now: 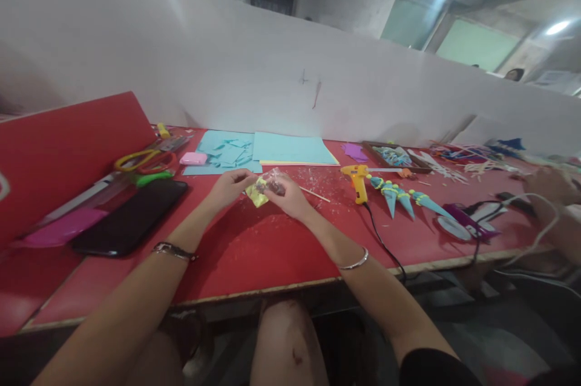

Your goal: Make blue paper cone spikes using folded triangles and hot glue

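A small clear plastic bag with something bright yellow in it is between my two hands, just over the red table. My right hand is closed on the bag, its thumb lying across the front and crinkled plastic showing above the fingers. My left hand pinches at the bag's left upper edge; its fingertips are partly hidden. What the yellow contents are is too small to tell. Under and beside my right hand a thin wooden stick lies among clear scraps.
A yellow glue gun with a black cord stands to the right, near blue paper cones with yellow beads. Blue paper sheets lie behind. On the left are a black phone and scissors. Another person's hand is far right.
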Tool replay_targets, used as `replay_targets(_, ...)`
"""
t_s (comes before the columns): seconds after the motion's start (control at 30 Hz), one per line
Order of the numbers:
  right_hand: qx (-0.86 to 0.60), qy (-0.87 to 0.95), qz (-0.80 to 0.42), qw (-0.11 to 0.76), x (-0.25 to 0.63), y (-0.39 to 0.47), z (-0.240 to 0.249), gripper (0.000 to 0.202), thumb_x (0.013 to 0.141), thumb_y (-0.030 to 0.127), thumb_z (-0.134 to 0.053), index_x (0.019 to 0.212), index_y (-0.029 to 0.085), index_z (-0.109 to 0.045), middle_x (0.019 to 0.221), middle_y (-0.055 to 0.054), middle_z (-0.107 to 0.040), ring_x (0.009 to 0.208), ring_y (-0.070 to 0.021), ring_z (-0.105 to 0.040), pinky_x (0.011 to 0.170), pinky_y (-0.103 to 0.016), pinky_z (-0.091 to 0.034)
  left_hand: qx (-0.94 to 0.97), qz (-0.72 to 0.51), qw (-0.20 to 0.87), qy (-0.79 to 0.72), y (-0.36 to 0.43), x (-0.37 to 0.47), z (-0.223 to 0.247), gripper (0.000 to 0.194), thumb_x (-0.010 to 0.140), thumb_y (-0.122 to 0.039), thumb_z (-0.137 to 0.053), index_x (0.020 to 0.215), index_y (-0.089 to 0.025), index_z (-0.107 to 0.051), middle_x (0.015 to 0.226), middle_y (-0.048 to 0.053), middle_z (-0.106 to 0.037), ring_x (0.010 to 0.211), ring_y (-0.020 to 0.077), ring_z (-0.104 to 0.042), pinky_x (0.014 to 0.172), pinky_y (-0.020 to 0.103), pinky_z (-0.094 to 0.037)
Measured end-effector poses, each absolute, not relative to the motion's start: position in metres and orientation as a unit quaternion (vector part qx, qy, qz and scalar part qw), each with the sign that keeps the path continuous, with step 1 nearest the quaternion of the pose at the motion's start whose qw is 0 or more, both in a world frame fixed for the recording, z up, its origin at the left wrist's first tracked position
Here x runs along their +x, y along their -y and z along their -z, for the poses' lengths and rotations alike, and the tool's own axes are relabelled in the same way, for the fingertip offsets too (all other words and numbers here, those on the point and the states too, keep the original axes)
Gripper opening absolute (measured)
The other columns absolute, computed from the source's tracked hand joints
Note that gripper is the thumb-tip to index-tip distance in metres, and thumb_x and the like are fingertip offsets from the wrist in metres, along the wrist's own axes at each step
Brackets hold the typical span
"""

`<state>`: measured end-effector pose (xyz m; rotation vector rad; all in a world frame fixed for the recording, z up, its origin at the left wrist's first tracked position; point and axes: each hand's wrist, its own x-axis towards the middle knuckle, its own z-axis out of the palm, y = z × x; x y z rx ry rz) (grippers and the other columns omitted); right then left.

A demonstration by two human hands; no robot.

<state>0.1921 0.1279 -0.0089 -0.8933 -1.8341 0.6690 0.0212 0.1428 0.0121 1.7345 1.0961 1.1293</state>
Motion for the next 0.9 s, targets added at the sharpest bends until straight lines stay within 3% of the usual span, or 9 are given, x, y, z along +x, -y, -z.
replay_targets(0.17,-0.397,0.718,-0.268,0.505,0.192,-0.129,0.009,0.026,0.072,0.032,-0.060,0.092,0.016,-0.063,0.090,-0.006,-0.054,0.081,-0.0158,-0.056,0.070,-0.029,-0.049,0.677,-0.453,0.375,-0.442,-0.146,0.020,-0.011,0.031,0.063,-0.047,-0.061,0.060,-0.016,-0.057,0.055,-0.003,-0.055,0.054,0.0096,-0.046,0.056,0.023,-0.039)
replay_targets(0.43,-0.346,0.737,-0.332,0.476,0.193,-0.128,0.008,0.035,0.073,0.032,-0.060,0.105,0.018,-0.060,0.105,-0.006,-0.054,0.101,-0.0169,-0.053,0.091,-0.031,-0.044,0.670,-0.449,0.381,-0.452,-0.141,0.023,-0.012,0.039,0.062,-0.054,-0.059,0.067,-0.015,-0.064,0.058,-0.001,-0.059,0.056,0.0109,-0.045,0.053,0.022,-0.035)
replay_targets(0.7,-0.336,0.762,-0.342,0.436,0.194,-0.126,0.008,0.030,0.078,0.033,-0.056,0.104,0.019,-0.062,0.111,-0.006,-0.052,0.107,-0.0171,-0.050,0.094,-0.032,-0.042,0.660,-0.432,0.420,-0.448,-0.136,0.028,-0.013,0.037,0.063,-0.050,-0.061,0.057,-0.014,-0.062,0.052,-0.002,-0.056,0.051,0.0090,-0.045,0.050,0.021,-0.035)
replay_targets(0.9,-0.315,0.811,-0.301,0.391,0.195,-0.125,0.009,0.028,0.081,0.033,-0.054,0.101,0.015,-0.062,0.109,-0.008,-0.052,0.107,-0.0184,-0.049,0.095,-0.035,-0.041,0.724,-0.445,0.335,-0.406,-0.139,0.027,-0.013,0.033,0.068,-0.046,-0.056,0.056,-0.015,-0.062,0.060,0.001,-0.058,0.059,0.0112,-0.050,0.058,0.023,-0.039)
